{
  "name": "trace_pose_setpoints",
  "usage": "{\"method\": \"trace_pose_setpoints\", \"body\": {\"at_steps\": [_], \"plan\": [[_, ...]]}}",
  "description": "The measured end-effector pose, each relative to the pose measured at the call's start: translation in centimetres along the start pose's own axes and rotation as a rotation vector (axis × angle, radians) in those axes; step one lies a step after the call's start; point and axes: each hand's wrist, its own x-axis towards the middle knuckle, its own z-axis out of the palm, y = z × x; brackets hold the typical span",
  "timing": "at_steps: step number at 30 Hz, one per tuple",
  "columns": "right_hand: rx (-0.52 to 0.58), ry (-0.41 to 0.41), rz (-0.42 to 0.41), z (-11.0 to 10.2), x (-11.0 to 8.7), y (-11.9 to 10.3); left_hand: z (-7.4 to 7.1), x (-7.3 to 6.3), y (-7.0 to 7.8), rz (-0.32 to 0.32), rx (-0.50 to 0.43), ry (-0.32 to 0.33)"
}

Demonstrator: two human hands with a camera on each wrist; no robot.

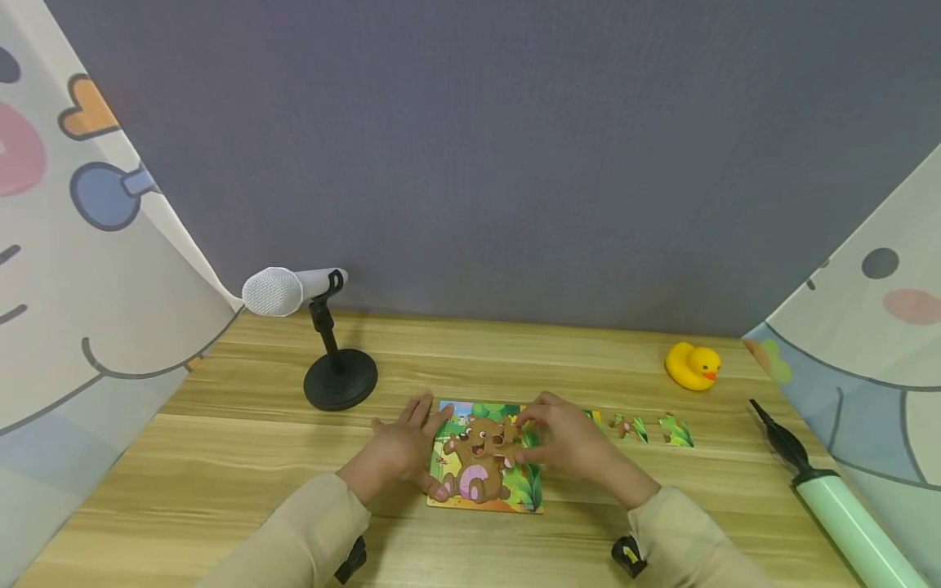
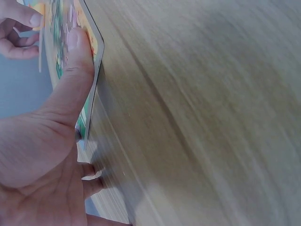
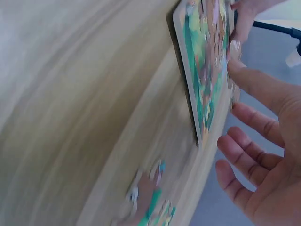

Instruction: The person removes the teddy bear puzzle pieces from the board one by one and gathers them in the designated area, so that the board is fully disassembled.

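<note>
A square jigsaw puzzle (image 1: 478,478) showing a brown bear lies on the wooden table in the head view. My left hand (image 1: 400,449) rests at its left edge, fingers spread, with the thumb pressing on the lower left corner. Over the puzzle's right half, my right hand (image 1: 573,438) pinches a puzzle piece (image 3: 234,94) between thumb and index finger. In the right wrist view this piece stands tilted, close over the board, and its picture side is mostly hidden. The other right-hand fingers are loosely bent.
Loose puzzle pieces (image 1: 675,430) lie in a row to the right, one partly behind the right hand. A white microphone (image 1: 283,291) on a black stand is at back left. A yellow rubber duck (image 1: 693,366) sits at back right, with a pale green hand pump (image 1: 853,523) nearer the front.
</note>
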Motion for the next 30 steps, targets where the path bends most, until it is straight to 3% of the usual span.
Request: {"method": "trace_pose_setpoints", "body": {"at_steps": [7, 15, 22, 30], "plan": [[0.040, 0.001, -0.075, -1.5, -0.9, 1.7, 0.0, -0.1, -0.1, 0.003, -0.012, 0.004], [0.045, 0.009, -0.095, -3.2, -2.3, 3.6, 0.0, 0.0, -0.1, -0.003, -0.007, 0.002], [0.084, 0.007, -0.004, -4.4, -4.3, 5.6, 0.1, 0.1, -0.1, 0.002, -0.003, 0.005], [0.036, 0.063, -0.030, -5.6, -7.2, 8.3, 0.1, 0.1, 0.0, 0.003, -0.008, -0.006]]}}
